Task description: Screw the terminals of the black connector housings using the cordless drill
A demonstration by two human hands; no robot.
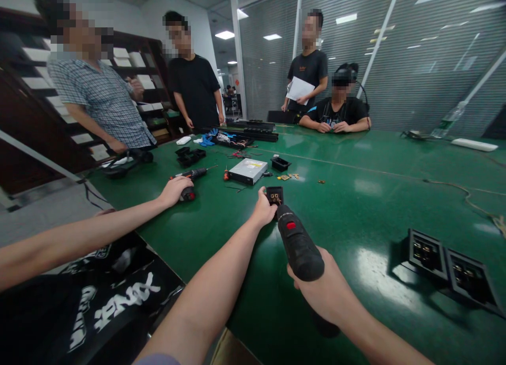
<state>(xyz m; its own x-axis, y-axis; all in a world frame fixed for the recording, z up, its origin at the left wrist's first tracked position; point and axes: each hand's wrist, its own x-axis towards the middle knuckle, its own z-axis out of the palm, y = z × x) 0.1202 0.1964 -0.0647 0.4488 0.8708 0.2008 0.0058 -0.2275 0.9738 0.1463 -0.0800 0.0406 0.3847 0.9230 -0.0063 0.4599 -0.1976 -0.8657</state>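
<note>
My left hand (264, 209) grips a small black plastic housing (275, 193) on the green table, with brass-coloured parts inside it. Wrapped around the handle of a black cordless drill (297, 238) is my right hand (322, 291). A red button shows on the drill's top. Its front end points into the housing, but the bit's tip is too small to make out. Beyond my left hand lie a silver optical disc drive (249, 171), a black open box (280, 163) and several small brass pieces (285, 177).
At my left, a co-worker's hand (176, 190) rests on another drill (193, 175). Two joined black housings (446, 267) stand at the right on the green table (367, 207). Black parts and wires (233, 138) lie farther back. Several people are around the table.
</note>
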